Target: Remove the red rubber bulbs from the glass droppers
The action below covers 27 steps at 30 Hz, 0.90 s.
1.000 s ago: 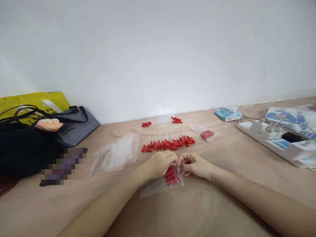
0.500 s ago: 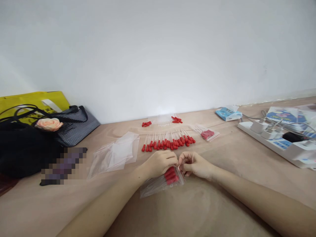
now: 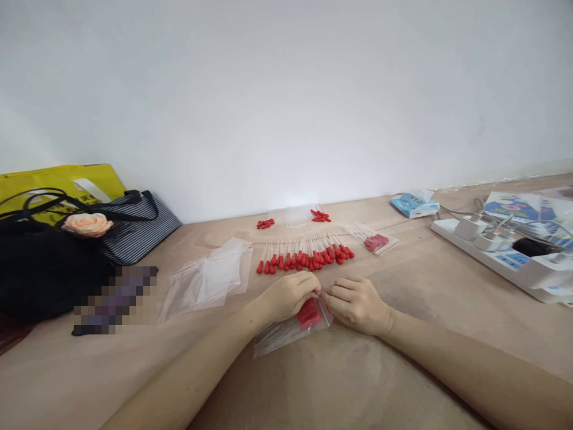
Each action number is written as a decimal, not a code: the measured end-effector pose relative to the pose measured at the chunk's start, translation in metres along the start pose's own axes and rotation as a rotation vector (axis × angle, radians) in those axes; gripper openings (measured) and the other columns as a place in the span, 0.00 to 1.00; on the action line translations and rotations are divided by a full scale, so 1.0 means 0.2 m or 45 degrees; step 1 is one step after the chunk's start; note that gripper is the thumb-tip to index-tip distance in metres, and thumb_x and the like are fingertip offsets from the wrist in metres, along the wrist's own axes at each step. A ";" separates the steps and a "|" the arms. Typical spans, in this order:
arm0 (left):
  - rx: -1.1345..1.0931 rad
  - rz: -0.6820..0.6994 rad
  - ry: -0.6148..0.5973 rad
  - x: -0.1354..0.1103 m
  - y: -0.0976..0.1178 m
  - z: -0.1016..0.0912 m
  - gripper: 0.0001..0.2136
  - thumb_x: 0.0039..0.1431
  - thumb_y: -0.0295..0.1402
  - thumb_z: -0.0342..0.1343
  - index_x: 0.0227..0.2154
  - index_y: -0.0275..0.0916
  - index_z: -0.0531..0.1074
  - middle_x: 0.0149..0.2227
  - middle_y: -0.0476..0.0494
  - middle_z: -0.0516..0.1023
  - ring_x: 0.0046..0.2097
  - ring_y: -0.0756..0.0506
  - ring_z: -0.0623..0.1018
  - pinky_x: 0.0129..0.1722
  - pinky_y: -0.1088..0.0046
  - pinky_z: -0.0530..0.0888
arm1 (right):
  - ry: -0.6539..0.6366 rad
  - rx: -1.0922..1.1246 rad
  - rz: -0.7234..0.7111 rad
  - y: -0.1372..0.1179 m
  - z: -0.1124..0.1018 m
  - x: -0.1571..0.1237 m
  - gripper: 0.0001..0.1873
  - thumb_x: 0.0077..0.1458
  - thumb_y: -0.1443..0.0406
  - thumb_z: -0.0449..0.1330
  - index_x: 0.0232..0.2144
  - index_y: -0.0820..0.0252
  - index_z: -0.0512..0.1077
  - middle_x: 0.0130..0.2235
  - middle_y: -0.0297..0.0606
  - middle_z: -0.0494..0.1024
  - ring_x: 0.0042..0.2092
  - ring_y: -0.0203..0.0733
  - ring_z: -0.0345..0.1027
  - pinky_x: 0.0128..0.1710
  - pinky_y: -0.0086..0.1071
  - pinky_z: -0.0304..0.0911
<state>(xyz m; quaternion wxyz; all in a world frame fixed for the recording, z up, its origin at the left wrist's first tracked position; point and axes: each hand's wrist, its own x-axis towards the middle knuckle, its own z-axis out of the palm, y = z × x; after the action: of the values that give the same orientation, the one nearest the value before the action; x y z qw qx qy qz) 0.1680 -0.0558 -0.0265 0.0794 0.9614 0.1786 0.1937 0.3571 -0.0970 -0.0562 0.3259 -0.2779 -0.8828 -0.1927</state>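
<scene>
Tan surface [image 3: 358,382], bare white wall [image 3: 286,89], bagged droppers [image 3: 305,316] centre, power strip [image 3: 496,264] right

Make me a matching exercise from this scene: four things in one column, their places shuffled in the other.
Things
1. dropper bag
2. empty clear bags
3. power strip
4. striped bag

Places
A. far right, with plugs in it
B. held at its top edge by the left hand and the right hand
C. far left, beside the yellow bag
D. lying flat, left of the row of droppers

Pairs: 1-B, 2-D, 3-A, 4-C
</scene>
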 end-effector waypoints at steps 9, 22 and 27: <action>0.249 0.296 0.043 0.00 -0.01 -0.01 0.13 0.60 0.23 0.38 0.26 0.35 0.67 0.30 0.45 0.73 0.33 0.51 0.69 0.34 0.77 0.68 | -0.026 -0.073 -0.217 0.01 -0.01 0.01 0.16 0.58 0.70 0.43 0.24 0.61 0.67 0.22 0.33 0.68 0.25 0.33 0.56 0.25 0.31 0.43; 0.245 0.175 -0.169 -0.01 0.00 -0.10 0.11 0.60 0.25 0.39 0.32 0.37 0.68 0.43 0.43 0.71 0.46 0.48 0.69 0.43 0.73 0.68 | -0.320 0.076 -0.229 0.08 -0.01 0.01 0.13 0.56 0.71 0.45 0.24 0.61 0.66 0.26 0.35 0.69 0.29 0.36 0.56 0.27 0.30 0.47; -0.052 -0.406 -0.151 -0.14 0.13 -0.11 0.20 0.56 0.39 0.47 0.51 0.40 0.56 0.56 0.38 0.58 0.56 0.43 0.60 0.53 0.63 0.62 | -0.417 0.434 0.105 0.09 -0.04 0.01 0.07 0.49 0.71 0.52 0.29 0.61 0.69 0.29 0.36 0.69 0.33 0.36 0.59 0.31 0.29 0.52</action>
<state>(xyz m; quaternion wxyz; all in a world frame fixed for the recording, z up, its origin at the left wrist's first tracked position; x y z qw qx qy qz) 0.1445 -0.0891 -0.0104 0.1391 0.9288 0.3199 0.1251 0.3706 -0.0874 -0.0464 0.2284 -0.2822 -0.9315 0.0203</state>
